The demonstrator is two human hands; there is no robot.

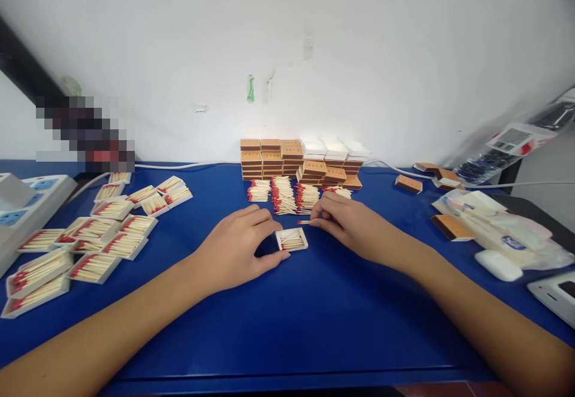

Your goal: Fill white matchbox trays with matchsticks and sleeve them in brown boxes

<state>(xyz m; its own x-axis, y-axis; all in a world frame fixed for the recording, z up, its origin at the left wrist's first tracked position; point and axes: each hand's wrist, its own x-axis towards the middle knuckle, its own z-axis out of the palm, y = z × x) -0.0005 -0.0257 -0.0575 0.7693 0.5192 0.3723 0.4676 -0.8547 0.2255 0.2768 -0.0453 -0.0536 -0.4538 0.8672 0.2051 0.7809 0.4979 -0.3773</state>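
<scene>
A small white matchbox tray (291, 239) with some red-headed matches in it lies on the blue table in front of me. My left hand (245, 241) is curled around its left end, thumb at the near side and fingers at the far corner. My right hand (336, 217) pinches a match (303, 222), its red head pointing left, just beyond the tray's right side. Behind the hands, loose matches (284, 196) lie in several heaps, the rightmost partly hidden by my right hand.
Stacked brown matchboxes (251, 158) and white trays (335, 148) stand against the wall. Filled trays (96, 229) cover the left side, near a power strip (33, 199). At right lie loose matchboxes (408, 184), a plastic tissue pack (512, 229), a white case (498, 264) and a bottle (507, 142).
</scene>
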